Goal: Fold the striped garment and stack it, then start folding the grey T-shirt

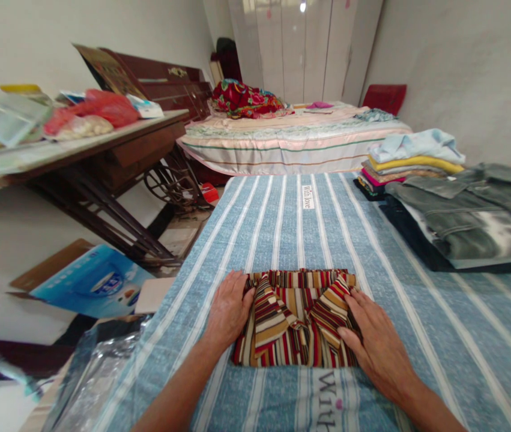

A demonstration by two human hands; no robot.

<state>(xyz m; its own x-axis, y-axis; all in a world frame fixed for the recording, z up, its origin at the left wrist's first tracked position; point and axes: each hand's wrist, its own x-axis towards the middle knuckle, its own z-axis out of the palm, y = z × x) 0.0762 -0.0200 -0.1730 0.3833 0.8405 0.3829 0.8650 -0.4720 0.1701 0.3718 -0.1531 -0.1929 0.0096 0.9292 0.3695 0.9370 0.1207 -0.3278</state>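
Note:
A folded striped shirt in red, tan, black and white lies in front of me, its pointed collar facing up. It rests on a blue-and-white striped bed sheet. My left hand lies along the shirt's left edge, fingers stretched out and touching the cloth. On the opposite edge, my right hand is laid with its fingers spread and the thumb on the fabric. Neither hand grips the shirt.
On the right are a stack of folded clothes and a folded grey-green denim jacket. A cluttered sewing-machine table stands left, above a blue box. Another bed lies beyond, before a wardrobe.

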